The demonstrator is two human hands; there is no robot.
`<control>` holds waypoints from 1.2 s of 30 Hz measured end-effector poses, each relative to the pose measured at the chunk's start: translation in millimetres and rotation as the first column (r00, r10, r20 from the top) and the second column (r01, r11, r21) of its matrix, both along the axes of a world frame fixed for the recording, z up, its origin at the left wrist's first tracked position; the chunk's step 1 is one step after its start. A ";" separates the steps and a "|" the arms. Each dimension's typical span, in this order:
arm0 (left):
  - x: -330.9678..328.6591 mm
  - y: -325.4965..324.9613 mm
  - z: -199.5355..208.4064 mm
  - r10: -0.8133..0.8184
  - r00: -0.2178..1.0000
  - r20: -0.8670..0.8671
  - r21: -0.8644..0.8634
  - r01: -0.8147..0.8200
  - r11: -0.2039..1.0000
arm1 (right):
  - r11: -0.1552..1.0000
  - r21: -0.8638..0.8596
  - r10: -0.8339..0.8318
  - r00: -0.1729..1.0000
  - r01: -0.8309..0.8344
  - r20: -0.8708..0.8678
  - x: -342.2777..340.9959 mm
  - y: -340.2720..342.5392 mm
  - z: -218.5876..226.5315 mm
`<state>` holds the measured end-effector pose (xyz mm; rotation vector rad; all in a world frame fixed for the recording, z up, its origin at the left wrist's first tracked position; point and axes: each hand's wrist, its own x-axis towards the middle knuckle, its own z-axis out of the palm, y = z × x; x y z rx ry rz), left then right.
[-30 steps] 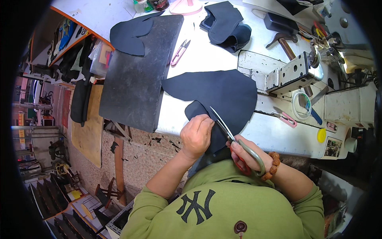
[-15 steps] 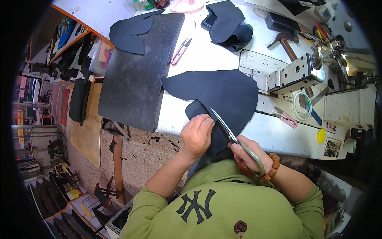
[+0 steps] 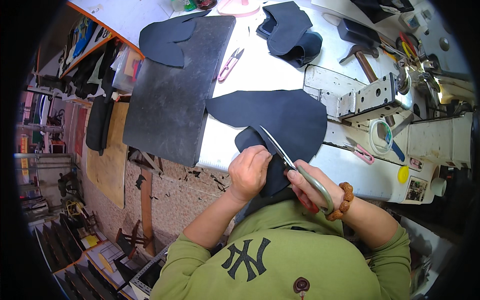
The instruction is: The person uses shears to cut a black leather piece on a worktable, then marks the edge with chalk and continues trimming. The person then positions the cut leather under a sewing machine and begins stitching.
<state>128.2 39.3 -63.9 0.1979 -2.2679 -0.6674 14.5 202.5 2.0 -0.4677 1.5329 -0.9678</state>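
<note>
A large dark sheet of leather-like material [image 3: 292, 115] lies on the white table, its near part hanging over the front edge. My left hand [image 3: 248, 171] pinches the near part of this sheet between thumb and fingers, beside a folded-up flap. In my right hand [image 3: 306, 184] is a pair of scissors [image 3: 277, 146], its handles grey-green and red. The blades point away and to the left, resting along the sheet just right of my left fingertips. How far the lower blade sits under the material is hidden.
A black board [image 3: 170, 95] with another dark cut piece [image 3: 167, 37] stands left. Pink thread snips [image 3: 230, 66] lie beyond the sheet. A sewing machine arm [image 3: 372, 97], a hammer [image 3: 366, 62], more snips [image 3: 361, 152] and a tape roll [image 3: 372, 136] are at the right.
The scissors have shifted slightly away and left along the sheet, and their handles are spread wider, showing more of the red one. My left hand keeps its pinch in nearly the same place.
</note>
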 end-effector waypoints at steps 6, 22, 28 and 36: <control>-0.3 -0.2 -1.6 0.000 1.000 -0.003 -0.003 0.000 1.000 | 0.999 -0.040 -0.007 0.994 0.003 -0.108 3.3 -1.8 -4.1; 0.4 -1.8 0.7 -0.039 0.999 -0.007 0.049 0.039 0.998 | 0.997 0.027 0.079 0.996 -0.078 -0.042 -12.4 -18.6 7.1; 0.3 -1.3 0.7 -0.020 1.000 -0.004 0.058 0.020 0.998 | 0.997 0.033 0.068 0.997 -0.067 -0.027 -13.6 -20.0 10.7; 0.7 -2.4 2.1 -0.034 0.999 -0.016 0.080 0.035 0.996 | 0.995 0.037 0.091 0.993 -0.088 -0.076 -17.8 -26.7 7.7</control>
